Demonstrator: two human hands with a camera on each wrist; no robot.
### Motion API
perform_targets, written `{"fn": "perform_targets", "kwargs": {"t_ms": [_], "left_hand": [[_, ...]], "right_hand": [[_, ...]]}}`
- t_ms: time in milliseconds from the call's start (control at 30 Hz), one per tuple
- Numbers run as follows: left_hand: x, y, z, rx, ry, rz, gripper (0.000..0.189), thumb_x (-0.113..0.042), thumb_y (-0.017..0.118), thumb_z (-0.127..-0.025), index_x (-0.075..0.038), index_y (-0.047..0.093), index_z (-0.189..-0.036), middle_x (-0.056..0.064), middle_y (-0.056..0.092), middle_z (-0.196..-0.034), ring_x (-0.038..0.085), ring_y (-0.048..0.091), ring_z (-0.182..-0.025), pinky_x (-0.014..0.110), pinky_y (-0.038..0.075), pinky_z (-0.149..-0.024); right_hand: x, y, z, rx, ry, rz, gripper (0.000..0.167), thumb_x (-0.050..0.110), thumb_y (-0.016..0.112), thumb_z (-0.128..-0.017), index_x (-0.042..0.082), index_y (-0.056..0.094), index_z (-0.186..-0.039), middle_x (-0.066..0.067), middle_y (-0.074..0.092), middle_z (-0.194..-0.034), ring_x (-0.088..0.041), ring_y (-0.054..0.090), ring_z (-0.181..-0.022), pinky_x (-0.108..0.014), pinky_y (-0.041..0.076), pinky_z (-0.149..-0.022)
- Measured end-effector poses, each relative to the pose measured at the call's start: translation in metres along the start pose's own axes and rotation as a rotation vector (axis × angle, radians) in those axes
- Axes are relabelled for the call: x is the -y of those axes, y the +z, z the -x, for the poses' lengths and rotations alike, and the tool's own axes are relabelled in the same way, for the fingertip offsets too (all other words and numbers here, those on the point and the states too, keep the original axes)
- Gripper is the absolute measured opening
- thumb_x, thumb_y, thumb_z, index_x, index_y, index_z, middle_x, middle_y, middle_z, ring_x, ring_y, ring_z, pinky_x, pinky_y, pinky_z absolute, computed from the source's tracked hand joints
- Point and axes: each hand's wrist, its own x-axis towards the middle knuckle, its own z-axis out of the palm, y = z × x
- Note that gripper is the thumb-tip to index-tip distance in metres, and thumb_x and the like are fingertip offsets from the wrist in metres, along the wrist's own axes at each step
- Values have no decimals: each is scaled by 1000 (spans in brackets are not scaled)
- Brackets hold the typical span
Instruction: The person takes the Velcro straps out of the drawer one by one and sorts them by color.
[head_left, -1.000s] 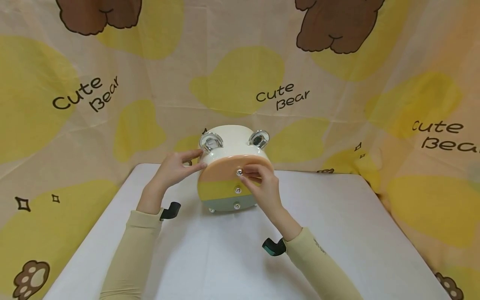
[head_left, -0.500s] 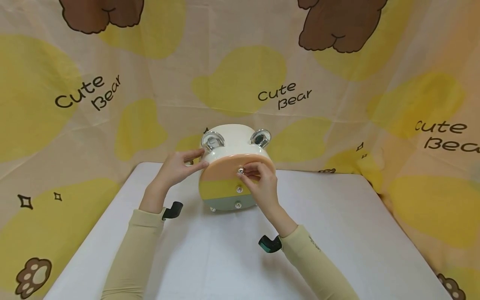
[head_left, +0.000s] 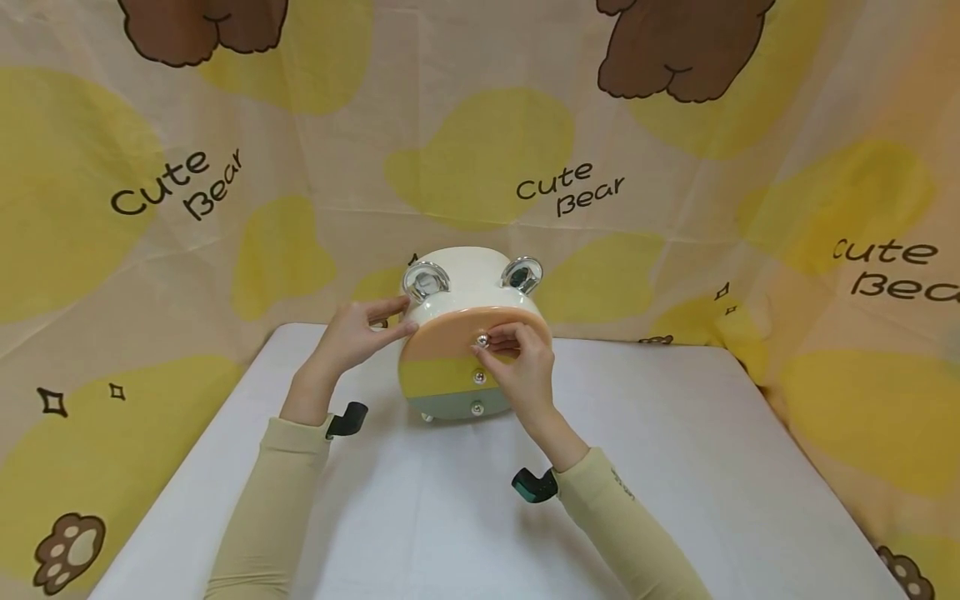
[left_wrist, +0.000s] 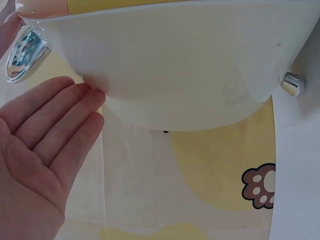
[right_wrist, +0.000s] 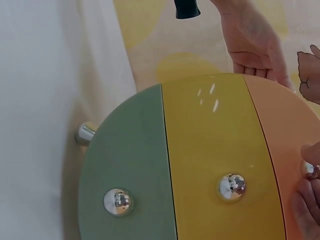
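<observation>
A small rounded cabinet (head_left: 467, 279) with a white body and silver ears stands on the table. Its front has an orange drawer (head_left: 442, 335), a yellow drawer (head_left: 435, 379) and a green drawer (head_left: 450, 407), each with a round silver knob. All three fronts look flush. My right hand (head_left: 527, 362) pinches the orange drawer's knob (head_left: 482, 341) between thumb and fingers. On the cabinet's upper left side rests my left hand (head_left: 352, 337), its fingers (left_wrist: 75, 107) straight against the white wall and its thumb near the front rim.
The white tabletop (head_left: 420, 517) extends around the cabinet. Behind it hangs a patterned cloth (head_left: 480, 158) with bear prints, close to the cabinet's back. Short silver feet, one of them a left foot (head_left: 427, 417), hold the cabinet up.
The right forearm has shifted slightly left while its fingers stay on the orange drawer's knob. The left hand keeps its place on the cabinet. The drawers look the same.
</observation>
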Motion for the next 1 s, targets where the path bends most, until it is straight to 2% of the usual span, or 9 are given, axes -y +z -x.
{"fn": "perform_targets", "kwargs": {"t_ms": [267,567,1000], "left_hand": [[1,0,-1,9,7,6,66,-57,68,-79,-20,58,-132,2,57,-135,32,58,-118,49,50,-94],[2,0,-1,8,6,0,66,-58,68,-78,-21,58,-132,1,57,-135,32,58,-117,48,51,-93],[0,-4,-3,39,13,10,66,-56,69,-79,-19,58,-133,4,56,-136,35,57,-119,49,49,-96]], "right_hand": [[-3,3,1,-30,0,-7,26,10,83,-72,1,65,-88,-9,66,-85,-19,68,-74,-26,58,-69],[-5,5,2,-67,-50,-4,23,7,82,-71,2,66,-87,-10,66,-85,-22,68,-71,-32,59,-66],[-2,0,10,-84,-95,73,24,8,81,-70,4,64,-85,-6,65,-83,-15,68,-70,-23,58,-66]]}}
